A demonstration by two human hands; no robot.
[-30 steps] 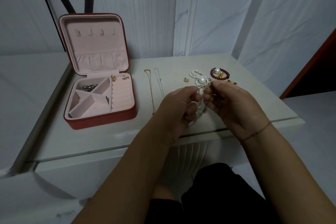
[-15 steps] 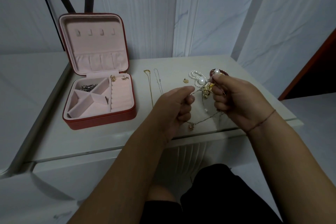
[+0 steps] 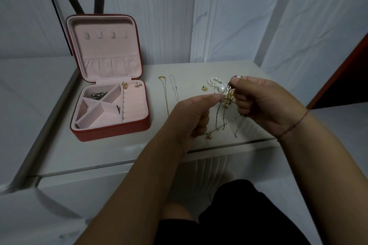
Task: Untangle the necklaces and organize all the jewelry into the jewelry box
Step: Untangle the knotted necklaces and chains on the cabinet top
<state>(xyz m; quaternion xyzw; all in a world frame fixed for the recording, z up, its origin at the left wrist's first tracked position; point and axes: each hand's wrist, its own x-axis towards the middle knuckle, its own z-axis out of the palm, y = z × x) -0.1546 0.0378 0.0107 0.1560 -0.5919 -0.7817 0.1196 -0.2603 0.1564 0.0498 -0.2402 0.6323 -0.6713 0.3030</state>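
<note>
A tangle of thin silver and gold necklace chains (image 3: 226, 120) hangs between my hands above the white table (image 3: 119, 151). My left hand (image 3: 191, 119) pinches one chain end with thumb and forefinger. My right hand (image 3: 260, 105) pinches the knot with a gold charm. Behind the knot lies a pearl bracelet (image 3: 216, 83). A gold necklace (image 3: 164, 93) and a silver necklace (image 3: 174, 89) lie straight on the table. The red jewelry box (image 3: 111, 123) stands open at the left, with silver pieces (image 3: 97, 94) and two earrings (image 3: 131, 85) inside.
A small gold pendant (image 3: 204, 88) lies on the table by the pearls. The table's front edge runs just under my wrists. White draped fabric covers the wall behind. A dark red panel (image 3: 346, 77) stands at the far right.
My hands have drawn apart, the right one moving up and right with the knot. The chains now hang stretched between them, and a small pendant dangles low by my left hand.
</note>
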